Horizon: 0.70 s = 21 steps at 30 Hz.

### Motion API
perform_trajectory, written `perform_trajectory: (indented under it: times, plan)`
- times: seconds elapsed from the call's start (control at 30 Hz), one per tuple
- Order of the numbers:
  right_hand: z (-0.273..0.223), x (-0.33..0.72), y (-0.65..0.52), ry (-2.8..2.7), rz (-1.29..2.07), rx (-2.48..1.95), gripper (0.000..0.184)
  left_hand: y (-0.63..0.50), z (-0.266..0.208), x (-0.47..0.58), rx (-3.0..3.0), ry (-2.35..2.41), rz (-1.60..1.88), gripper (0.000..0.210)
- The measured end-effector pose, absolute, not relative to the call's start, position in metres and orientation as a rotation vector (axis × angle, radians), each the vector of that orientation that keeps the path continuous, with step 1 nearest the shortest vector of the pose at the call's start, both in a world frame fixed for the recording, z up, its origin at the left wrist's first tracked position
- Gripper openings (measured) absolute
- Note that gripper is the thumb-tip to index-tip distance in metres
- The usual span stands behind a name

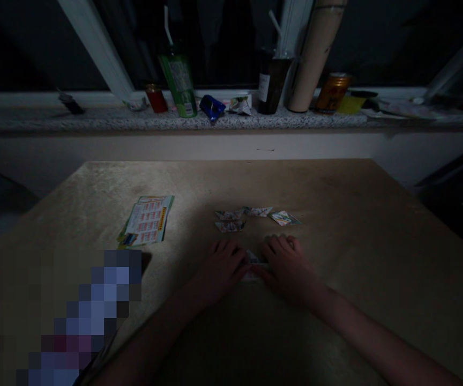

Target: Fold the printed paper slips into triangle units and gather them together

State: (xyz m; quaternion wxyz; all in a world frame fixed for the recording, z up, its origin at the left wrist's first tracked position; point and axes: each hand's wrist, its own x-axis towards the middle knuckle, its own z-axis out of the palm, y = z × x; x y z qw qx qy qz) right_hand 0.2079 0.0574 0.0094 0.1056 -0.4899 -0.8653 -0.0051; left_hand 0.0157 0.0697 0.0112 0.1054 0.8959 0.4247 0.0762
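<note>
Both hands meet over a partly folded piece of printed paper [252,258] lying on the table. My left hand [224,261] is closed on its left side, with the thumb near the paper's lower edge. On the right side my right hand [285,262] grips it in the same way, fingers curled. Much of the paper is hidden beneath the fingers. Just beyond the hands lie several small folded paper pieces with pointed ends; one is a diamond-shaped piece [285,217]. A stack of printed paper sheets [148,220] rests farther left.
The wooden table [336,187] reaches a granite windowsill [231,122]. On the sill stand a green bottle [180,80] with a straw, a dark drink cup [272,83], a cardboard tube [314,59], an orange can [334,92] and a red jar [156,99]. A pixelated object [98,305] lies at lower left.
</note>
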Motion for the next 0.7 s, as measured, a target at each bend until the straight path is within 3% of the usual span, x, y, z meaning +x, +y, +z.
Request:
perform_trajectory:
  times: [0.13,0.33,0.5,0.6,0.7]
  plan:
    - [0.011,0.208,0.064,-2.62,0.16,-1.224,0.025,0.07,0.011,0.014,2.631,1.234,0.265,0.026]
    - [0.011,0.212,0.065,-2.386,0.466,-1.256,0.029,0.069,0.015,0.009,2.382,1.222,0.496,0.028]
    - [0.006,0.213,0.061,-2.26,0.567,-1.241,0.028,0.066,0.017,0.004,2.075,1.213,0.545,0.037]
    - [0.005,0.213,0.059,-2.146,0.655,-1.251,0.028,0.065,0.02,0.002,1.889,1.136,0.577,0.054]
    - [0.006,0.213,0.057,-2.007,0.859,-1.256,0.029,0.066,0.023,0.002,1.785,1.075,0.533,0.044]
